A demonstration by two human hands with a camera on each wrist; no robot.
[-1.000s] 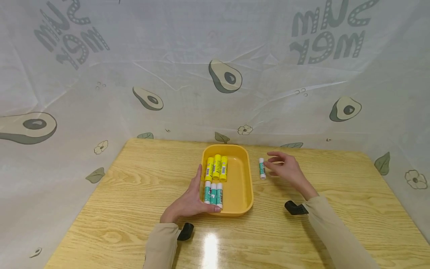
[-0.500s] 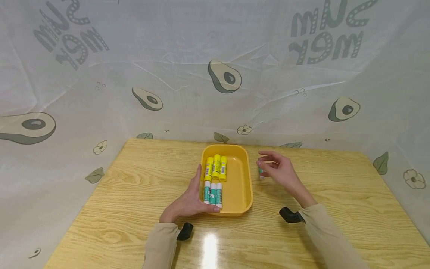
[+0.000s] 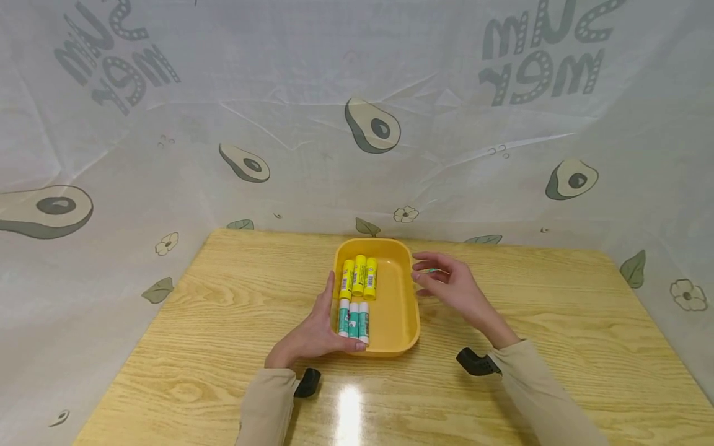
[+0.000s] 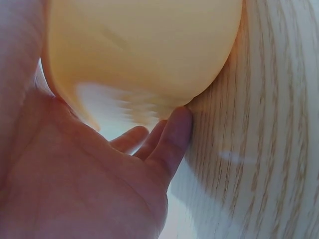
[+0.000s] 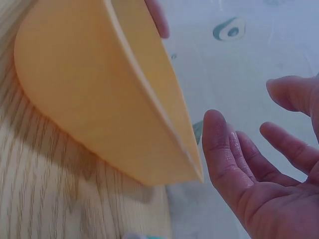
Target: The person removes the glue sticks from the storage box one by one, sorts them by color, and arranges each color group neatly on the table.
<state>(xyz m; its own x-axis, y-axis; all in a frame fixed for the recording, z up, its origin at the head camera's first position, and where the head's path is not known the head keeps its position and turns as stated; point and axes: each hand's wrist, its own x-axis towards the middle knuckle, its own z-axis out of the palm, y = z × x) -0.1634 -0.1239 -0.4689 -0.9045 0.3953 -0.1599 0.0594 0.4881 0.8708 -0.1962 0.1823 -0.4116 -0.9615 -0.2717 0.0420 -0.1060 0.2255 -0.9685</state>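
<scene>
Free room fills the right half of the tray [image 3: 392, 317]; 6 tubes [image 3: 359, 277] block its left.

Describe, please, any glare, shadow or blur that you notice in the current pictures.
Head view: mostly sharp, with a white glare streak on the table in front of the tray; left wrist view: soft and hazy, with a washed-out patch by the left hand; right wrist view: a shadow along the tray's base, and a white-and-teal stick blurred at the bottom edge.
</scene>
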